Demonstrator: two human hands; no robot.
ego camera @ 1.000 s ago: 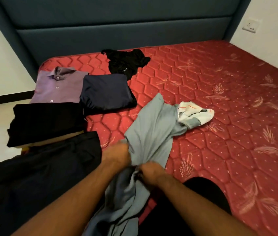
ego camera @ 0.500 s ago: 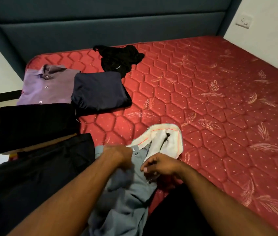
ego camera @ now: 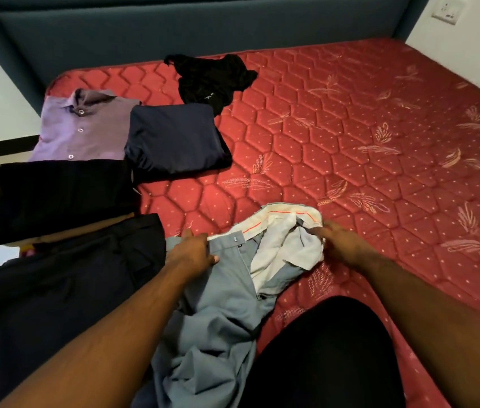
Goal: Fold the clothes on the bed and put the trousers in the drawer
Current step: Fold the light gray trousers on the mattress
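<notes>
head view: a pair of grey trousers (ego camera: 218, 313) lies on the near part of the red quilted mattress (ego camera: 350, 136), waistband toward the headboard and legs bunched up toward the person. the waistband is open, showing a white lining with a thin orange line along it. the left hand (ego camera: 193, 256) grips the left end of the waistband, its thumb pressed on the grey cloth just beside a small metal clasp. the right hand (ego camera: 341, 245) pinches the right end of the waistband, its fingers curled into the white lining. the two hands are apart, and the waistband stretches between them. both bare forearms reach in from the bottom edge, and a black-clad knee (ego camera: 330, 348) sits on the mattress between the trousers and the right forearm.

to the left of the trousers, touching them, lies a large dark navy garment (ego camera: 56, 295) spread flat at the mattress edge. beyond it is a folded black garment (ego camera: 59, 198), and beyond that a folded purple shirt (ego camera: 85, 128) with its collar and buttons facing up. a folded navy garment (ego camera: 174, 139) lies just beside the shirt on its right, overlapping its edge. a crumpled black garment (ego camera: 212, 78) lies unfolded near the headboard (ego camera: 174, 28), which is padded and dark blue-grey. a wall socket (ego camera: 447, 10) sits on the white wall at top right.
</notes>
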